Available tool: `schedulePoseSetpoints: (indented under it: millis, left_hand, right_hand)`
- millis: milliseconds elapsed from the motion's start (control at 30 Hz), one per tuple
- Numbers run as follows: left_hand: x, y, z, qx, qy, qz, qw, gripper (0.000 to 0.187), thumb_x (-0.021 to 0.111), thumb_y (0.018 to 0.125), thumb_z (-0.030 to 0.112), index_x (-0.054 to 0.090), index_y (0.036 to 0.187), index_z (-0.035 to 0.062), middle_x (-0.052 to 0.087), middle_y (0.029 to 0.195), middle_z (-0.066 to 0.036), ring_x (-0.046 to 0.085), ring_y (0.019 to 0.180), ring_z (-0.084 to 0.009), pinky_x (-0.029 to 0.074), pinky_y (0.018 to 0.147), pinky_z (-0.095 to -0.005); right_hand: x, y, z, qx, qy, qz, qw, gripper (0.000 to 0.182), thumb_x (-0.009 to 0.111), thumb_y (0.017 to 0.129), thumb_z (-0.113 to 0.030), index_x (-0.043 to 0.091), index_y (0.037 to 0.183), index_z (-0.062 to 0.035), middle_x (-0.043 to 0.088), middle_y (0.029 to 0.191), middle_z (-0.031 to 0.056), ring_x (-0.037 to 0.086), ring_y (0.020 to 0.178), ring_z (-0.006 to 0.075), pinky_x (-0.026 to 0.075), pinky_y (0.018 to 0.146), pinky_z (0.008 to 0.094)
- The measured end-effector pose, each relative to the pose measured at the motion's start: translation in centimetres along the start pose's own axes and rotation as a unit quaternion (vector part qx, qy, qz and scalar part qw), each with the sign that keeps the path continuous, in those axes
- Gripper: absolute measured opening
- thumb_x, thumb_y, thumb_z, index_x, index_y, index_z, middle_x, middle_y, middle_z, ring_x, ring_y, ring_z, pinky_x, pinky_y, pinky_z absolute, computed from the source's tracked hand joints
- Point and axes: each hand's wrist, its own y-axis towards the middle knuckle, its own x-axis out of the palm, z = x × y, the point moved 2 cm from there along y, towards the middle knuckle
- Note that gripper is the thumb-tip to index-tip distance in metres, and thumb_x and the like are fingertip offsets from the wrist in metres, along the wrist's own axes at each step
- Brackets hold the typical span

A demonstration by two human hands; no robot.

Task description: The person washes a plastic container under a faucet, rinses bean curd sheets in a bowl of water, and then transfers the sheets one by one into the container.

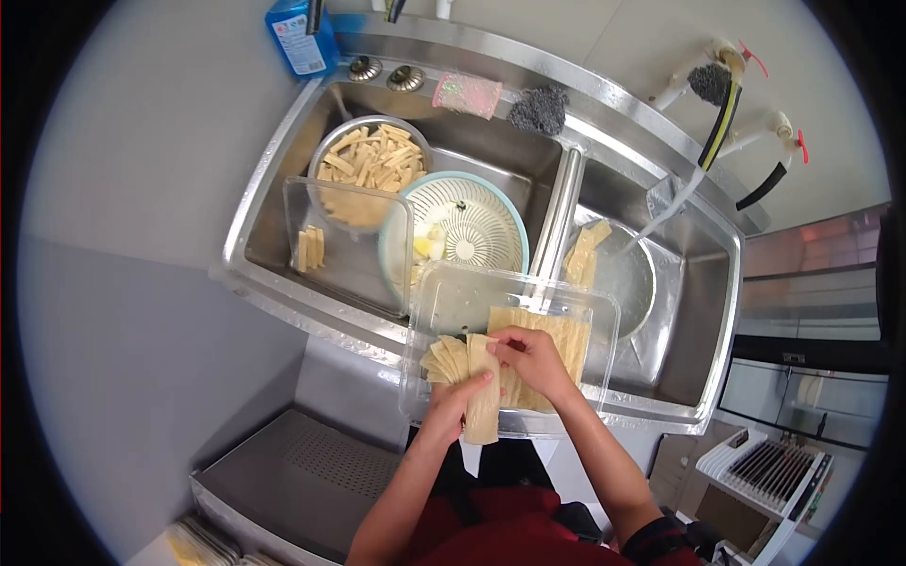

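Observation:
A pale yellow folded strip (483,401) is upright between my hands, over a clear plastic tray (612,325). My left hand (458,406) is closed round its left side, near a fanned stack of similar pieces (445,358). At its top edge, my right hand (528,357) pinches the strip between thumb and fingers. More flat yellow sheets (543,321) lie in the tray, partly behind my right hand. A metal bowl (425,141) holds many cut strips (373,156), and a clear container (354,269) beside it holds several more.
A blue-rimmed colander (521,222) stands in the left basin. In the right basin (679,330), water runs from a hose (722,123) into a round bowl (651,274) with a yellow piece. A blue bottle (304,42), a pink sponge (467,94) and dark scrubbers (538,110) line the back.

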Motion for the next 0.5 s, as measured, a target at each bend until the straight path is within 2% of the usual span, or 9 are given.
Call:
schedulePoseSetpoints:
  millis: [67, 133, 167, 233, 267, 333, 400, 433, 500]
  left_hand:
    - [-0.2, 0.3, -0.1, -0.001, -0.006, 0.011, 1.0, 0.036, 0.057, 0.074, 0.004, 0.044, 0.108, 0.0, 0.053, 0.096, -0.01, 0.056, 0.081, -0.0182, 0.048, 0.068, -0.0297]
    - [-0.5, 0.6, -0.1, 0.003, -0.008, 0.024, 1.0, 0.037, 0.057, 0.074, 0.002, 0.043, 0.108, 0.0006, 0.053, 0.098, -0.009, 0.055, 0.085, -0.0156, 0.046, 0.071, -0.028]
    - [-0.8, 0.7, -0.3, 0.002, -0.009, 0.037, 0.999, 0.039, 0.058, 0.073, 0.001, 0.043, 0.109, 0.0003, 0.052, 0.1, -0.008, 0.054, 0.087, -0.0153, 0.045, 0.073, -0.0275]
    - [-1.3, 0.8, -0.6, -0.006, -0.007, 0.051, 0.999, 0.04, 0.058, 0.072, 0.001, 0.042, 0.109, 0.0, 0.051, 0.102, -0.008, 0.053, 0.089, -0.015, 0.044, 0.075, -0.027]
    - [-1.5, 0.9, -0.7, -0.003, -0.001, 0.062, 0.998, 0.041, 0.058, 0.072, 0.0, 0.042, 0.11, -0.0003, 0.051, 0.102, -0.008, 0.052, 0.09, -0.0149, 0.044, 0.075, -0.027]
    - [-1.6, 1.0, -0.8, -0.001, 0.005, 0.073, 0.997, 0.042, 0.058, 0.072, 0.0, 0.041, 0.111, -0.0005, 0.051, 0.102, -0.008, 0.052, 0.09, -0.0147, 0.044, 0.075, -0.027]
    - [-1.5, 0.9, -0.6, 0.0, 0.017, 0.049, 0.999, 0.043, 0.058, 0.073, 0.001, 0.04, 0.112, -0.0006, 0.05, 0.103, -0.008, 0.051, 0.092, -0.0147, 0.043, 0.075, -0.0273]
    - [-1.6, 0.9, -0.6, 0.0, 0.017, 0.049, 0.999, 0.043, 0.058, 0.073, 0.001, 0.04, 0.112, -0.0006, 0.05, 0.103, -0.008, 0.051, 0.092, -0.0147, 0.043, 0.075, -0.0273]
    - [-1.7, 1.1, -0.6, -0.014, -0.016, 0.074, 0.997, 0.043, 0.057, 0.074, 0.001, 0.039, 0.114, -0.0002, 0.049, 0.104, -0.008, 0.05, 0.094, -0.0152, 0.043, 0.077, -0.0277]
  right_hand:
    - [-0.2, 0.2, -0.3, -0.003, -0.051, 0.027, 0.998, 0.016, 0.056, 0.078, -0.006, 0.059, 0.091, 0.0023, 0.056, 0.07, 0.0012, 0.048, 0.059, 0.0059, 0.041, 0.054, 0.0202]
    - [-0.3, 0.6, -0.5, -0.002, -0.079, 0.077, 0.994, 0.017, 0.054, 0.078, -0.008, 0.059, 0.092, 0.001, 0.06, 0.076, 0.0119, 0.054, 0.063, 0.0111, 0.043, 0.059, 0.0234]
    - [-0.3, 0.9, -0.1, -0.001, -0.077, 0.081, 0.994, 0.017, 0.054, 0.078, -0.008, 0.059, 0.092, 0.001, 0.06, 0.076, 0.0119, 0.054, 0.063, 0.0111, 0.043, 0.059, 0.0234]
    - [0.0, 1.1, 0.7, -0.084, -0.138, 0.096, 0.982, 0.018, 0.054, 0.078, -0.007, 0.059, 0.093, 0.0007, 0.06, 0.078, 0.0136, 0.055, 0.065, 0.0121, 0.043, 0.06, 0.0231]
    - [0.1, 1.1, 1.1, -0.08, -0.135, 0.099, 0.983, 0.018, 0.054, 0.078, -0.007, 0.059, 0.093, 0.0007, 0.06, 0.078, 0.0136, 0.055, 0.065, 0.0121, 0.043, 0.06, 0.0231]
    - [0.3, 1.2, 1.7, -0.105, -0.121, 0.113, 0.981, 0.017, 0.054, 0.08, -0.007, 0.056, 0.093, 0.0023, 0.055, 0.071, 0.0025, 0.048, 0.059, 0.007, 0.042, 0.055, 0.0203]
    - [0.2, 1.3, 2.4, -0.069, -0.067, 0.116, 0.989, 0.014, 0.054, 0.08, -0.007, 0.055, 0.091, 0.0021, 0.054, 0.071, 0.0024, 0.048, 0.059, 0.0068, 0.042, 0.054, 0.0202]
    - [0.1, 1.5, 2.7, -0.037, -0.014, 0.118, 0.992, 0.012, 0.053, 0.081, -0.007, 0.053, 0.088, 0.0019, 0.054, 0.07, 0.0024, 0.048, 0.059, 0.0066, 0.042, 0.054, 0.0201]
    - [0.0, 1.6, 2.5, -0.032, 0.006, 0.107, 0.994, 0.01, 0.053, 0.081, -0.007, 0.052, 0.086, 0.0012, 0.053, 0.07, 0.0019, 0.048, 0.059, 0.0065, 0.042, 0.054, 0.0199]
